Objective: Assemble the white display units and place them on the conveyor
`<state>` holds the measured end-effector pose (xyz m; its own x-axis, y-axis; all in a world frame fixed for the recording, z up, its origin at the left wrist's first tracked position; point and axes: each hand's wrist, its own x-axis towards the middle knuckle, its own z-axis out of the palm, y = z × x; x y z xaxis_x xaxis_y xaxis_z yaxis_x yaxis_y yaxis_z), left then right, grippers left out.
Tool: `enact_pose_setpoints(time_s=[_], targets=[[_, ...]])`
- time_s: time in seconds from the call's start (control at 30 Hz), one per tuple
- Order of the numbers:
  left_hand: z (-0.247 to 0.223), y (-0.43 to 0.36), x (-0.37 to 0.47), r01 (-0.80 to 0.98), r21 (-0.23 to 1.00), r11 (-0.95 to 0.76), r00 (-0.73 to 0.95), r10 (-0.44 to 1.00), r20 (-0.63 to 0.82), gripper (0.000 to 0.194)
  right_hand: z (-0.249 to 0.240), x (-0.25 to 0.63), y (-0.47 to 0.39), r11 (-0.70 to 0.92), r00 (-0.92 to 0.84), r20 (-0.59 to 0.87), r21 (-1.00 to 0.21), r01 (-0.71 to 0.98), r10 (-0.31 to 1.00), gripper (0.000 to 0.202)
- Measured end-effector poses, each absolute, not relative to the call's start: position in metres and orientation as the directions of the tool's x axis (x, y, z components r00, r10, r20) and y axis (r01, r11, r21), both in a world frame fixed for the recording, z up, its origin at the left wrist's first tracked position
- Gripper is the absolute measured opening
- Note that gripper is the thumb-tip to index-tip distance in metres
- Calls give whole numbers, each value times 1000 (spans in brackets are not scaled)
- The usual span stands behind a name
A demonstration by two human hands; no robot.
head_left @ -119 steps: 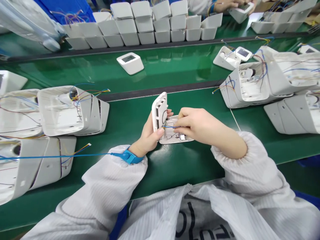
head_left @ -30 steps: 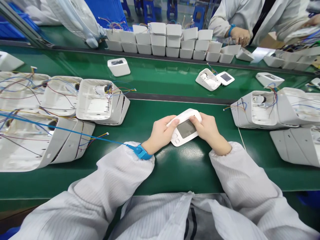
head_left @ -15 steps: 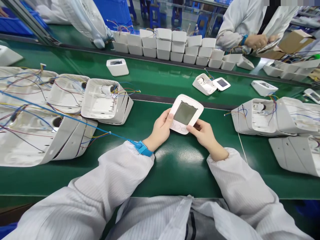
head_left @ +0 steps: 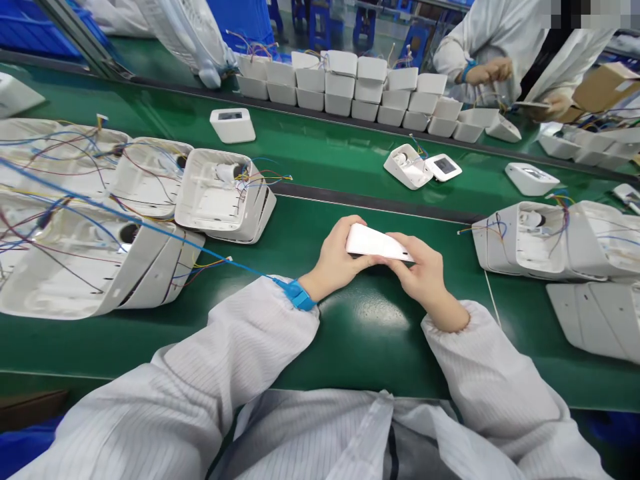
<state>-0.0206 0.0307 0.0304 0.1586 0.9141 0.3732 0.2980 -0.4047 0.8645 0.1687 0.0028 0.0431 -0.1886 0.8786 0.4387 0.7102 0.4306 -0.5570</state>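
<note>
Between my two hands, above the green bench, is a white display unit (head_left: 376, 242), turned so that a plain white side faces me and its screen is out of sight. A small dark slot shows near its right end. My left hand (head_left: 341, 257) grips its left end, the thumb along the lower edge. At the other end my right hand (head_left: 417, 270) holds it, fingers over the top and thumb underneath. The thumbs nearly meet below the unit. A blue wrist strap (head_left: 299, 293) with a blue cord is on my left wrist.
Open white housings (head_left: 215, 190) with loose wires stand at left, more housings (head_left: 543, 233) at right. On the conveyor (head_left: 320, 157) sit an open housing (head_left: 407, 167) and a small screen panel (head_left: 443, 168). Stacked housings (head_left: 340, 85) line the far side, where a co-worker's hand (head_left: 493, 70) shows.
The display unit has been tipped from screen facing me to edge-on. Both hands have shifted their grip to its ends. Across the line, the co-worker's hands have moved apart.
</note>
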Motion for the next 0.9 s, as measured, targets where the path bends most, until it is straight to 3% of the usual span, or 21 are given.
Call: enact_pose_setpoints(time_s=[0.1, 0.2, 0.3, 0.47, 0.6, 0.67, 0.77, 0.9], targets=[[27, 35, -19, 273, 881, -386, 156, 921, 356, 60, 42, 174, 11, 460, -227, 443, -539, 706, 867, 38], [20, 39, -17, 216, 898, -383, 170, 921, 352, 64, 36, 187, 26, 520, -265, 518, -441, 732, 813, 42], [13, 43, -15, 219, 882, -417, 145, 908, 393, 68, 28, 202, 51, 409, -165, 518, -402, 819, 839, 47], [10, 47, -14, 241, 829, -505, 47, 859, 510, 52, 20, 188, 121, 83, 193, 338, -654, 752, 921, 58], [11, 47, -17, 219, 854, -472, 75, 881, 468, 35, 17, 148, 180, 11, 252, 190, -817, 577, 949, 58], [13, 46, -18, 196, 863, -465, 97, 885, 454, 29, 16, 138, 197, 63, 186, 263, -717, 694, 947, 47], [15, 45, -19, 142, 899, -413, 120, 909, 399, 23, 12, 144, 202, 35, 158, 391, -443, 896, 907, 48], [15, 48, -17, 18, 976, -215, 139, 968, 210, 19, 9, 158, 197, -40, 197, 366, -395, 918, 909, 36]])
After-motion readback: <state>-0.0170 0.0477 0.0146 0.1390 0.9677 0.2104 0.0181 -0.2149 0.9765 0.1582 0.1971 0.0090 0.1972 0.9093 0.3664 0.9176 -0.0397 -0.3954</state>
